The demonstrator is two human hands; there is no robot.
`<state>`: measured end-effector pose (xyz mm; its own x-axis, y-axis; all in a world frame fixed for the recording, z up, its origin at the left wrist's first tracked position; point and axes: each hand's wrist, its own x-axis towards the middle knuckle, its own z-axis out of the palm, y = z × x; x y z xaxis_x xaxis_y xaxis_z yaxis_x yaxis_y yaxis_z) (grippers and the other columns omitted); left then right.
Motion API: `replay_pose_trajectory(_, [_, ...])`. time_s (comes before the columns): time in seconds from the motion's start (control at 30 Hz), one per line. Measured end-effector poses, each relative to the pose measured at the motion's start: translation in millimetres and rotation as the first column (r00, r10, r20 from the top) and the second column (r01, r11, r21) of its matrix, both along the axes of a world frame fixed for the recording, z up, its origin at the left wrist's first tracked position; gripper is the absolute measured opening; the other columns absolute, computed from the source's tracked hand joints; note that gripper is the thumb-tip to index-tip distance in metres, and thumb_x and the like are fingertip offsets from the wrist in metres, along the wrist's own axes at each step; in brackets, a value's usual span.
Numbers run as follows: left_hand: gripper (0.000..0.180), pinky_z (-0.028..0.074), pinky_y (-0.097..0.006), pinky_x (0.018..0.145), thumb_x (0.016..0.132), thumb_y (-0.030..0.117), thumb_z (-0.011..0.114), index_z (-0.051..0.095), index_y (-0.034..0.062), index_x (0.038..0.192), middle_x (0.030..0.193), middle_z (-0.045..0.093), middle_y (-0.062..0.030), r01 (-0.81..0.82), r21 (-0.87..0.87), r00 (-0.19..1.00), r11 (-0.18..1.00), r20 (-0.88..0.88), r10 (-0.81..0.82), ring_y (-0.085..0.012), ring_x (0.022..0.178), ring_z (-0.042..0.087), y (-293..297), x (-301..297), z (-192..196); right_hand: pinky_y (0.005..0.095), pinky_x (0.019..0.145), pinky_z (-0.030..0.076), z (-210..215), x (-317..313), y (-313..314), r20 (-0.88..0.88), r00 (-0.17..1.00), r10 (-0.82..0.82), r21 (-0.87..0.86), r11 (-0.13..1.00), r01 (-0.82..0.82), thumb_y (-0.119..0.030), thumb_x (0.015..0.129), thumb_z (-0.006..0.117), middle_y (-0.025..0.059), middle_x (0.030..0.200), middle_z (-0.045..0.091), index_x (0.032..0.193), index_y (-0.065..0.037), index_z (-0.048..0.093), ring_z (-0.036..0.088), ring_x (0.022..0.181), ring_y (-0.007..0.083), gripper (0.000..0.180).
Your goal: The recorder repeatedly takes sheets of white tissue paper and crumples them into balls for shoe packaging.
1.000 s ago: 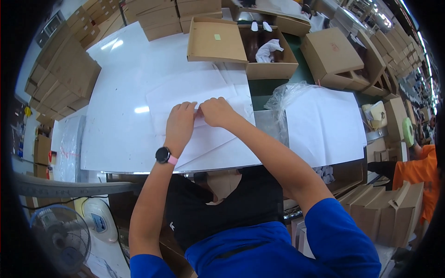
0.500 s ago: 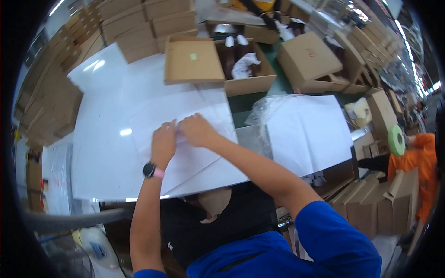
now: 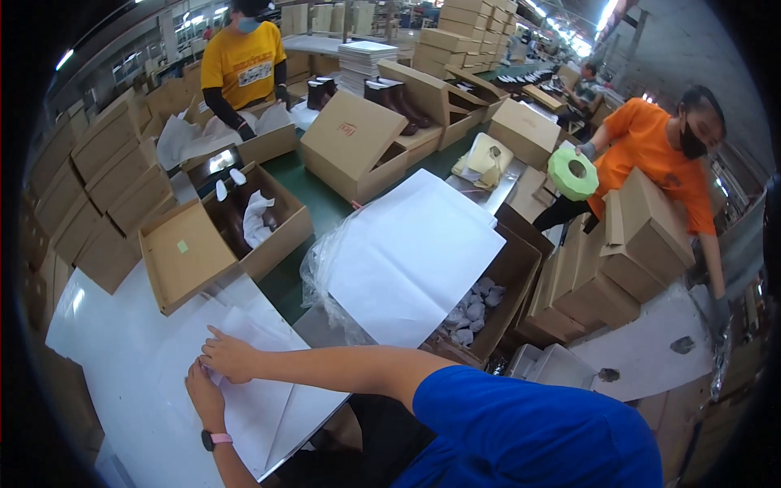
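On the white table [image 3: 106, 358] at the lower left, both my hands are close together over a thin sheet of white paper [image 3: 256, 398]. My left hand [image 3: 205, 397], below a wristwatch with a pink strap, has its fingers bent down onto the paper, pinching it. Touching it from above, my right hand [image 3: 232, 358] also grips the paper, with one finger sticking out. Just beyond stands an open shoebox [image 3: 281, 236] holding dark brown boots [image 3: 234, 224] and crumpled white paper [image 3: 258, 221]. Its lid [image 3: 191, 252] lies beside it, inside up, with a small green sticker.
A stack of white paper [image 3: 415, 252] in clear plastic lies right of my hands, above a carton of crumpled paper balls [image 3: 476, 309]. Closed boxes [image 3: 350, 142] line the green conveyor [image 3: 293, 175]. One co-worker [image 3: 244, 65] wears yellow; another [image 3: 659, 146], in orange, holds a green tape roll [image 3: 573, 172].
The view has swung to the right and up, showing more of the conveyor and both co-workers. My hands stay together on the paper; one right finger now sticks out.
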<state>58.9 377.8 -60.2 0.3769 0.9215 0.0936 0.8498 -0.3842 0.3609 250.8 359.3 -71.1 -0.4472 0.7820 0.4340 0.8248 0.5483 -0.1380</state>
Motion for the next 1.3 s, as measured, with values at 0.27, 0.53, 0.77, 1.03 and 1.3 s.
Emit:
replay_pose_trajectory(0.27, [0.055,0.044,-0.048,0.126,0.119,0.025,0.061,0.046,-0.001,0.165,0.161,0.058,-0.019,-0.283,-0.342,0.559,0.896,0.701,0.443,-0.0325,0.148,0.057,-125.0,27.7,-22.6,0.0614,0.125,0.039,2.1,20.2,-16.5,-0.12,0.976,-0.181,-0.371,0.92,0.125,-0.045,0.072,0.097,0.0147,0.117,0.077,0.121,-0.004,0.076,0.072,0.12,0.0341,0.067])
replay_pose_trajectory(0.53, [0.064,0.058,-0.051,0.109,0.118,0.041,0.063,0.053,-0.0078,0.158,0.153,0.064,-0.0259,0.088,-0.727,0.218,0.681,0.682,0.699,-0.0369,0.134,0.067,-236.1,58.1,36.8,0.0494,0.109,0.053,42.1,24.1,-214.1,-0.646,0.685,-0.339,-0.592,0.788,-0.169,-0.045,0.087,0.086,0.0269,0.13,0.075,0.144,0.003,0.064,0.072,0.123,0.0432,0.077])
replay_pose_trajectory(0.77, [0.069,0.051,-0.051,0.125,0.116,0.038,0.065,0.049,-0.006,0.166,0.162,0.059,-0.0256,0.477,-0.606,0.284,0.636,0.792,0.541,-0.0383,0.145,0.062,-281.7,71.7,40.1,0.0394,0.105,0.057,49.3,57.3,-309.7,-0.786,0.429,-0.446,-0.603,0.705,-0.373,-0.045,0.095,0.085,0.0243,0.131,0.076,0.148,0.003,0.065,0.075,0.12,0.033,0.074])
replay_pose_trajectory(1.03, [0.081,0.048,-0.052,0.126,0.112,0.051,0.068,0.045,-0.0036,0.168,0.162,0.059,-0.025,0.634,-0.578,0.436,0.515,0.816,0.379,-0.0396,0.148,0.059,-305.1,115.6,32.3,0.0472,0.092,0.061,48.9,106.3,-391.0,-0.69,0.489,-0.533,-0.672,0.723,-0.16,-0.063,0.105,0.071,0.0244,0.116,0.081,0.132,0.001,0.075,0.079,0.108,0.0397,0.069])
replay_pose_trajectory(1.3, [0.081,0.051,-0.047,0.125,0.108,0.053,0.076,0.053,-0.0009,0.163,0.157,0.061,-0.0163,0.555,-0.688,0.517,0.468,0.726,0.454,-0.0325,0.138,0.063,-304.3,171.0,67.2,0.0308,0.081,0.062,-12.1,233.8,-638.4,-0.618,-0.174,-0.766,-0.75,0.641,-0.159,-0.042,0.108,0.074,0.0005,0.1,0.08,0.116,-0.013,0.084,0.074,0.089,0.0112,0.031])
